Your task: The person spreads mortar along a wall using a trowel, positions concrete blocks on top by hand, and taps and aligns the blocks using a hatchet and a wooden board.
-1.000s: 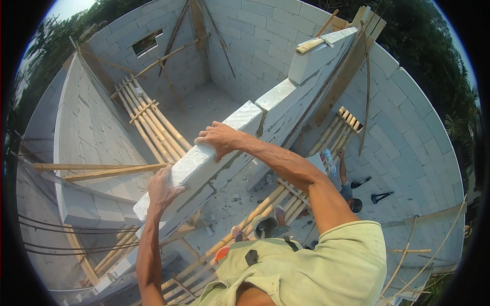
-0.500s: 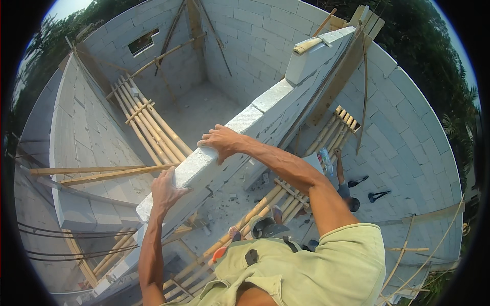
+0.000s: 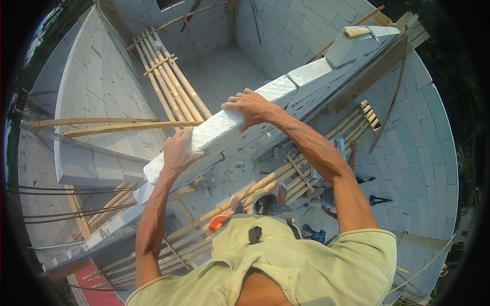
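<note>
A pale grey, rough-faced concrete block (image 3: 210, 131) lies along the top of a block wall in front of me. My left hand (image 3: 179, 152) clasps its nearer left part, thumb on the face toward me and fingers over the far edge. Farther along, my right hand (image 3: 250, 108) wraps over the top the same way, its fingers curled down the far side. Beyond the right hand, more blocks (image 3: 310, 73) continue the top course, with a taller block (image 3: 352, 48) standing above them. What lies directly under the held block is hard to make out.
Below me is a bamboo platform (image 3: 301, 187) with a dark bucket (image 3: 264, 202) and an orange item (image 3: 218, 222). Another person (image 3: 328, 199) is low at the right. Across the wall stands more bamboo scaffolding (image 3: 171, 81). Wooden poles (image 3: 127, 127) and dark rods (image 3: 76, 191) extend at left.
The view has shifted, so the wall and both hands appear higher and farther right. Both hands keep their hold on the block, which shows no clear movement along the wall.
</note>
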{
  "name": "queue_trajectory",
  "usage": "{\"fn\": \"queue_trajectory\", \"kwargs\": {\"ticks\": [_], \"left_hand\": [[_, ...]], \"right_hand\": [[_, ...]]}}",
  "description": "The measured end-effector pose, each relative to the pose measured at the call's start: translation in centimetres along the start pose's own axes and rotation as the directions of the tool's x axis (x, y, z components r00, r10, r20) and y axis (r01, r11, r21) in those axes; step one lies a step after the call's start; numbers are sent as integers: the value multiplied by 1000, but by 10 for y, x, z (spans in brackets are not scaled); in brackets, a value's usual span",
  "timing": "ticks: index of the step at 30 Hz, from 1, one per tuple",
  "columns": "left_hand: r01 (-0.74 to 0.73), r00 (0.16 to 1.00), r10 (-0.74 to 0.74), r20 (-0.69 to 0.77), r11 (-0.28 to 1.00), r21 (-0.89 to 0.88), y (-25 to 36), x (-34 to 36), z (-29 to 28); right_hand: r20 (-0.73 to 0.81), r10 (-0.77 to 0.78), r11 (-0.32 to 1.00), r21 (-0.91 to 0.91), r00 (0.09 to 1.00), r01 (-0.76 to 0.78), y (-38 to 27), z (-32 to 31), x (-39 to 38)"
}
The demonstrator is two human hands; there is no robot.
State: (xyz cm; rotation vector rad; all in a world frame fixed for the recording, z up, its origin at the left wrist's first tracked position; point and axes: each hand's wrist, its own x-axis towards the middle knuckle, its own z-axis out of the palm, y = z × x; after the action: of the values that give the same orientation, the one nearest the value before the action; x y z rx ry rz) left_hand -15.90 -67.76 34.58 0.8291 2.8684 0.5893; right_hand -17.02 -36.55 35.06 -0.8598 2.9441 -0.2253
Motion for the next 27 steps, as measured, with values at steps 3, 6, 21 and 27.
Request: {"fn": "queue_trajectory", "kwargs": {"ticks": [3,6,21,27], "left_hand": [[-11,1000,11,-12,1000,-6,-8,1,7],[-8,1000,8,-12,1000,-4,-11,0,9],[-45,999,45,-2,999,13,-12,3,2],[-49,999,49,-11,999,15,-10,3,3]], "right_hand": [[15,14,1000,15,1000,-14,-2,-2,2],[23,8,999,45,1000,-9,-5,-7,0],[-31,36,999,35,999,-35,-3,4,2],[-44,48,998,51,998,-45,-2,6,3]]}}
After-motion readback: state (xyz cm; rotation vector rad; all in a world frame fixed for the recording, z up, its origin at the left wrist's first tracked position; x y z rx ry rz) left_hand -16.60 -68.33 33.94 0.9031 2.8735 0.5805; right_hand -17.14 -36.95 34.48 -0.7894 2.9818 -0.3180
